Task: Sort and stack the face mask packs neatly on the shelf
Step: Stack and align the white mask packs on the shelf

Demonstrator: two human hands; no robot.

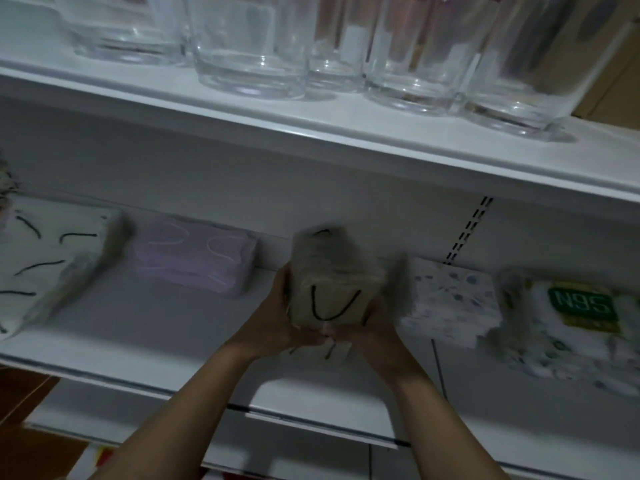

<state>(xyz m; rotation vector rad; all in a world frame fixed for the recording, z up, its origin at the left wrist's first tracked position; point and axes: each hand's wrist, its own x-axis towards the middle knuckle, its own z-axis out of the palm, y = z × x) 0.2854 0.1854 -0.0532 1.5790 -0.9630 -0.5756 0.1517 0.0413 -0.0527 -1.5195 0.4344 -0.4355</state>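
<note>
White shelving fills the view. An upper shelf carries a row of clear glass jars, and the lower shelf below it holds the face mask packs.

Along the lower shelf from the left lie a white pack with black loops, a lilac pack, then a bare stretch. On the right are a speckled white pack and a pack labelled N95, the two lying just beside each other.

Both of the person's bare hands are on a beige pack with a black ear loop showing on its near face. The left grip is curled against the pack's left side. The right grip cups its near right corner from below, so the pack sits pinched between them. Motion blur hides whether the pack's underside touches the shelf.

The pack's long axis seems to run away from the person, toward the shelf's back wall, with the far end raised. That puts it crosswise to the lilac pack, which lies with its long side along the shelf. The bare stretch lies to the left of the held pack, on the left grip's side. Setting it down in line with its neighbours would probably call for a quarter turn and lowering the far end. The speckled white pack is close on the right, so that side leaves little room to swing.

A pale scrap with a dark line shows just under the hands, too blurred to identify.
</note>
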